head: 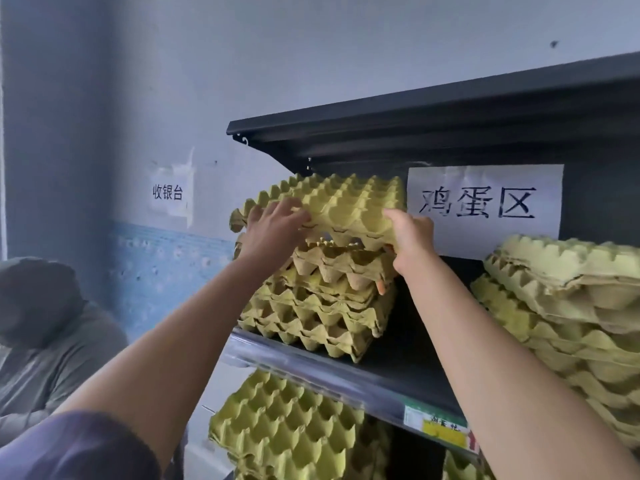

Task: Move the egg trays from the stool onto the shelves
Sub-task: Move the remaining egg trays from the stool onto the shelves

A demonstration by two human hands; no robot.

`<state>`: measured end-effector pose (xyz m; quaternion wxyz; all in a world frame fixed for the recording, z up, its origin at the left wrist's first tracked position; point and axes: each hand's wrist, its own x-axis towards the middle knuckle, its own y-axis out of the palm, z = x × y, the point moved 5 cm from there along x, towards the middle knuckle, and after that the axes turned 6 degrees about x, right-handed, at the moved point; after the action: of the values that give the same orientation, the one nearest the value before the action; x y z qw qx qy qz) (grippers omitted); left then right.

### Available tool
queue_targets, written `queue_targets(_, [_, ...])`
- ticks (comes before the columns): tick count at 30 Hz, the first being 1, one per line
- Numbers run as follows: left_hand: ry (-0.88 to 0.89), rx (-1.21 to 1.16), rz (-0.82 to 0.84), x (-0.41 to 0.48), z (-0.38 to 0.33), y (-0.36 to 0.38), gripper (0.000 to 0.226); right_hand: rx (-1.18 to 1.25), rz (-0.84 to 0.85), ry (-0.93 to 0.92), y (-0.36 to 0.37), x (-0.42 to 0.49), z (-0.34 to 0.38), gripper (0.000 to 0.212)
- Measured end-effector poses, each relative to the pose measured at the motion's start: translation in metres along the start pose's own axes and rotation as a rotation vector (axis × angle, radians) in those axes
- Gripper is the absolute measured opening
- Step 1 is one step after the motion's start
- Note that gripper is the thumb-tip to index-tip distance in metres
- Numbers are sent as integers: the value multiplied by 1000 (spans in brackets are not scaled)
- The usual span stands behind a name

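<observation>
A yellow-green pulp egg tray [341, 202] is held level on top of a stack of egg trays [322, 306] on the upper shelf [398, 375] of a dark rack. My left hand [273, 230] lies over the tray's near left edge with fingers spread across the cups. Its near right corner is gripped by my right hand [412, 237], thumb on top. The stool is out of view.
A second stack of trays [561, 306] fills the shelf's right side. More trays [287, 431] sit on the shelf below. The rack's top board [415, 112] overhangs closely. A paper sign [485, 206] hangs behind. A person in grey [45, 327] sits at the left.
</observation>
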<state>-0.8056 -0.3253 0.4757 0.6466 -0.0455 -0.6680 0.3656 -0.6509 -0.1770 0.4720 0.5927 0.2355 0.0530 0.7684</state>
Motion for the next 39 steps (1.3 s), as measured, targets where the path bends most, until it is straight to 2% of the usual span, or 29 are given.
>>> queue_targets(3, [-36,-55,-6,2,4,14,31,-69,-25,8,2,1,-5,37])
queue_targets(7, [44,-43,22,2,3,20,31,-94,-39,84,-8,-5,-32,43])
queue_targets(9, [73,-49,19,2,2,20,31,-141,-48,44,-14,-5,-35,34])
queue_targets(11, [77,-71,5,1,0,18,32,-202,-69,-55,-17,-6,-28,23])
queue_targets(17, [46,-68,-113,-8,-21,1,34,-636,-73,-485,-28,-24,0,34])
queue_targets(24, [78,-36,-182,-14,-81,-55,29,-805,-4,-788,-62,-68,50,37])
queue_targets(31, [143,-134,-268,-30,-212,-126,26,-890,-25,-984,-168,-113,129,35])
queue_targets(36, [251,-301,-321,-44,-352,-161,24,-1076,-125,-1142,-298,-147,182,30])
queue_targets(39, [352,-347,-318,-57,-441,-170,21,-1221,-199,-1154,-379,-157,203,29])
